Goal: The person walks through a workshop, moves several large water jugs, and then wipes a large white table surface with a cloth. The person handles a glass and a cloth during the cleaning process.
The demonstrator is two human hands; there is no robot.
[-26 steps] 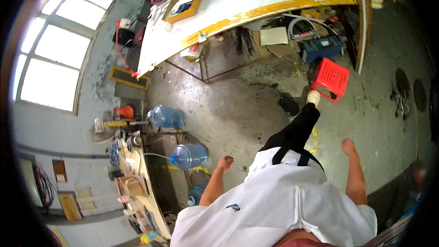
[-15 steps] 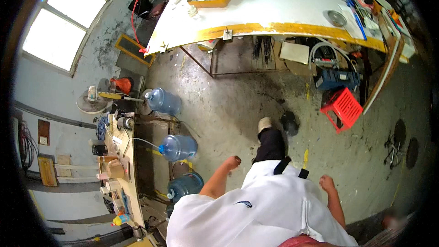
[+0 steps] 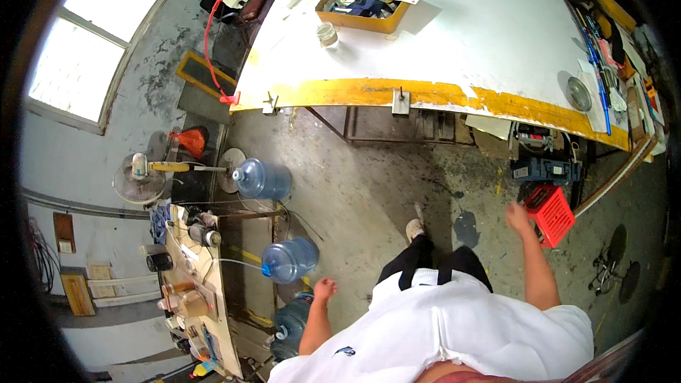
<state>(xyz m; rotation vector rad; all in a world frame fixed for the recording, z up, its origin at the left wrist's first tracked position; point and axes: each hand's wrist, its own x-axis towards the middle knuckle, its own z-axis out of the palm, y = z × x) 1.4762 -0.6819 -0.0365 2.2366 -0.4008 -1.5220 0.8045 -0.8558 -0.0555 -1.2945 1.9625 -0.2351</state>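
Since the earlier frame, the broad white tabletop with yellow edging [image 3: 468, 42] has spread across the top, and the right hand [image 3: 520, 217] has swung upward.
The translucent blue plastic water jug [image 3: 292, 258], left of centre, is nearest the left hand [image 3: 325, 289]; probably slippery, best gripped at its neck. The red slatted plastic stool [image 3: 553, 213], at right beside the right hand, should be light and stiff, liftable by its seat edge. Both hands look loosely curled and empty; how far the fingers close I cannot tell.

Bright window [image 3: 74, 74], pedestal fan [image 3: 131, 188], yellow box [image 3: 365, 23] on white table [image 3: 454, 53]
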